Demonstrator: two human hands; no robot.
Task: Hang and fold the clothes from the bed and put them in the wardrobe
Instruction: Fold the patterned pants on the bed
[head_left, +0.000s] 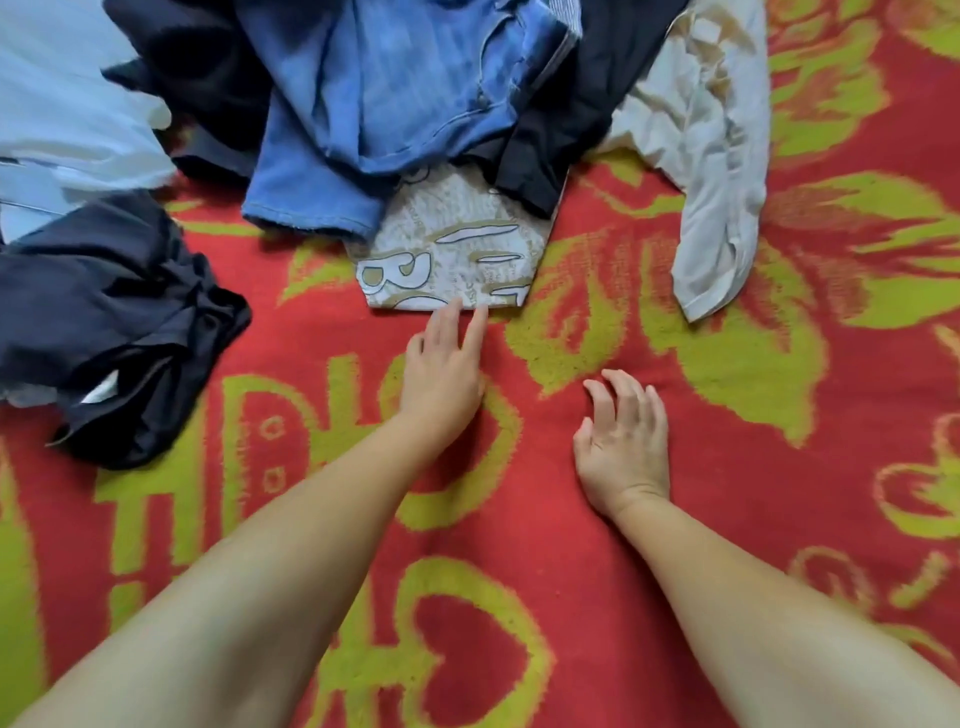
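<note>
— Two bare forearms are reaching out over the red-and-green blanket (727, 467) on the bed. Taking the printed grey garment (447, 260) as our mark, where is each hand sitting?

— The right hand (623, 441) is lying nearer the person than the printed grey garment and a little to its right, fingers loosely bent on the blanket, grasping nothing. The left hand (441, 374) is stretching straight out, and its fingertips (480, 317) are touching the garment's near edge, flat and released, not pinching it.

— And the garment itself?

— It is lying on the blanket with its near end showing pale lettering, while its far end is disappearing under the pile.

— What is covering it?

— Blue jeans (374, 104) are lying over its far left part, and a dark navy garment (561, 130) is overlapping its far right corner.

— Anything off to the sides?

— Left of the printed garment and apart from it, a crumpled dark garment (104, 322) is bunching up, with a light blue shirt (67, 119) lying beyond that. Right of it, a white garment (717, 182) is trailing toward the person.
</note>
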